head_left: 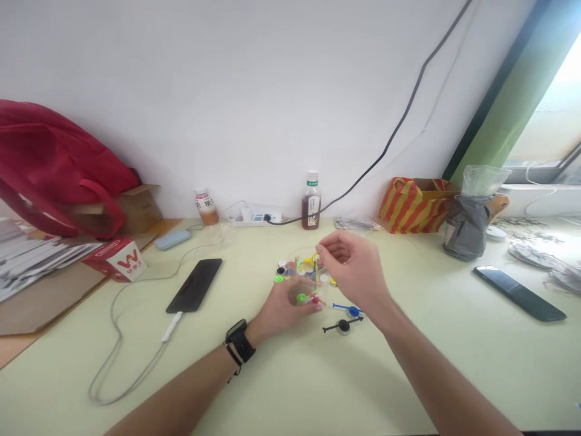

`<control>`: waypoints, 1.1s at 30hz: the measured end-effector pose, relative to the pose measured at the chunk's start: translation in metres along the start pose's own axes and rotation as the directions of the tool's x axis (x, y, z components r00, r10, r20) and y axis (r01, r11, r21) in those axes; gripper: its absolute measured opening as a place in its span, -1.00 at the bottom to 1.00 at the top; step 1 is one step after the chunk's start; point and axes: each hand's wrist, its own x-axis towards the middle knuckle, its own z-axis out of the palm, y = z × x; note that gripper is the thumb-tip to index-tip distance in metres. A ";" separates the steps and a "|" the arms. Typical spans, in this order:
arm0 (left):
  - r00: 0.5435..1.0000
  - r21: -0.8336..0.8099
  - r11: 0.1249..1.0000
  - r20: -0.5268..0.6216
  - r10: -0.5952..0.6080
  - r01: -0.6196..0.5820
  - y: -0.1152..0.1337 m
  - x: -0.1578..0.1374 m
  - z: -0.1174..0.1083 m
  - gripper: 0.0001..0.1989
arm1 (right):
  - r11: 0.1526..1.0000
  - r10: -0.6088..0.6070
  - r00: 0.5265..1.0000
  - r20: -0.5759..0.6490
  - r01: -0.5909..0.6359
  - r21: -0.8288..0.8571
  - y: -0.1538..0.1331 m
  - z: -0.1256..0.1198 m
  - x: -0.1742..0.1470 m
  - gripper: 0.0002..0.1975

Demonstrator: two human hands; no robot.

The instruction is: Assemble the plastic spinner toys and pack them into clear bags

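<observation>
My left hand (285,304) curves around a small green plastic piece (302,298) and a red piece (315,300); its fingers are blurred, so I cannot tell if it grips them. My right hand (347,263) is raised above the small parts, thumb and fingers pinched together. What the pinch holds, if anything, I cannot make out. Just left of those fingertips shows a yellow piece (310,261). Several coloured discs lie behind my left hand, among them a black one (281,270). In front lie a blue arrow-shaped spinner (353,311) and a black arrow-shaped spinner (344,326).
Left are a phone (195,284) on a charging cable, a red-and-white box (115,260) and a light-blue case (172,240). A drink bottle (311,203) and a power strip (258,216) stand by the wall. Right are a striped bag (411,206) and another phone (518,293).
</observation>
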 end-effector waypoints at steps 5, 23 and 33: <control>1.000 -0.005 1.000 -0.009 0.011 -0.011 0.003 0.000 -0.001 -0.70 | 0.977 0.092 0.992 0.086 -0.073 -0.198 0.004 0.012 0.001 -0.93; 0.998 0.024 0.999 0.067 0.022 -0.024 0.010 -0.006 0.000 -0.53 | 0.840 0.026 0.968 0.248 0.114 -0.531 0.067 -0.054 -0.074 -0.77; 0.998 -0.011 1.000 0.054 0.020 -0.020 0.006 -0.005 0.002 -0.49 | 0.807 0.151 0.852 0.502 0.187 -0.560 0.087 -0.053 -0.095 -0.69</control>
